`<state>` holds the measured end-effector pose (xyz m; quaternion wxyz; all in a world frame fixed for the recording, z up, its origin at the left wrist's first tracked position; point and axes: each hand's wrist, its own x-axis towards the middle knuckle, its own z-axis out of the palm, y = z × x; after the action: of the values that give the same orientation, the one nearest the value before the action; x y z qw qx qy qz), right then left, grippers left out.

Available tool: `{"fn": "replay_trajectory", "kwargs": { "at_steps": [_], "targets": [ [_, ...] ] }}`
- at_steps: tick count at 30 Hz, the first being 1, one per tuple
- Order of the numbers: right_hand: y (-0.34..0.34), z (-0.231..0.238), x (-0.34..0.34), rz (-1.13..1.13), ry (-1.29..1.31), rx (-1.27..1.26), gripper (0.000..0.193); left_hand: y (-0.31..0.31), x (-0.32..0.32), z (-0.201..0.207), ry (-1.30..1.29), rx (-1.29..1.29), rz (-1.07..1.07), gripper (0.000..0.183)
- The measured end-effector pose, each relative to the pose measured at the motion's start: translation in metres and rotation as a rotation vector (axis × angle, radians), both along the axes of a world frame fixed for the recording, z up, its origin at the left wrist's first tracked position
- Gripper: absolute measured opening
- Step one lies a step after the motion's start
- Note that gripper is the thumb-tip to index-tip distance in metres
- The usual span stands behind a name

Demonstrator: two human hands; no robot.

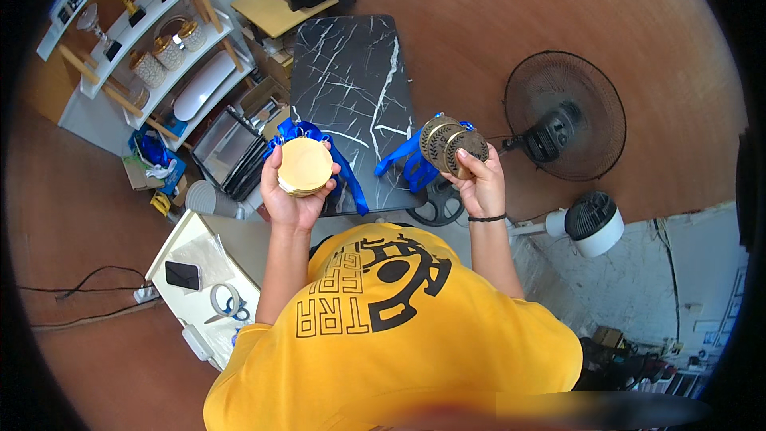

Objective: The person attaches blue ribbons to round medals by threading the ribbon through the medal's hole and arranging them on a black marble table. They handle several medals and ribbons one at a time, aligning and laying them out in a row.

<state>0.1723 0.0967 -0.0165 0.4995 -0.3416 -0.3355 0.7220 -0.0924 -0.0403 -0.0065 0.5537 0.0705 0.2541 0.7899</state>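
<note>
A stack of round gold medals [305,164] rests in my left hand [289,203], whose fingers wrap round its sides. Their blue ribbons [348,179] trail over the near part of a black marble-patterned table [351,64]. On the right, several dark bronze medals [443,144] with a leaf pattern are fanned out, overlapping. My right hand [481,183] grips them, its thumb pressed on the front one. More blue ribbon [415,172] hangs from these on their left side. Both hands are raised over the table's near edge, apart from each other.
A black standing fan [550,132] and a smaller white fan [594,223] stand at right. White shelves [171,84] with trophies are at far left. A side table [199,303] at near left bears a phone [183,275], a tape roll [224,298] and scissors [235,311].
</note>
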Motion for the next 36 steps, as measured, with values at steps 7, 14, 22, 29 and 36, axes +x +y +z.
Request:
{"fn": "replay_trajectory", "kwargs": {
  "at_steps": [7,14,22,29,36],
  "targets": [
    [0.04,-0.002,-0.01,0.104,-0.015,-0.026,0.04,0.007,0.001,-0.022,0.0,-0.218,0.113,0.051],
    [0.093,-0.015,-0.043,0.262,-0.126,-0.084,0.045,-0.025,0.013,-0.047,-0.139,-0.472,0.262,0.051],
    [0.224,0.046,-0.181,0.225,-0.08,0.317,0.044,-0.086,0.047,-0.037,-0.171,-0.524,0.519,0.052],
    [0.248,0.103,-0.224,0.199,0.277,0.637,0.046,-0.134,0.083,-0.005,-0.208,-0.491,0.771,0.046],
    [0.229,-0.128,-0.254,0.345,-0.19,0.026,0.04,-0.143,0.121,0.006,-0.303,-0.423,0.826,0.05]
  ]
}}
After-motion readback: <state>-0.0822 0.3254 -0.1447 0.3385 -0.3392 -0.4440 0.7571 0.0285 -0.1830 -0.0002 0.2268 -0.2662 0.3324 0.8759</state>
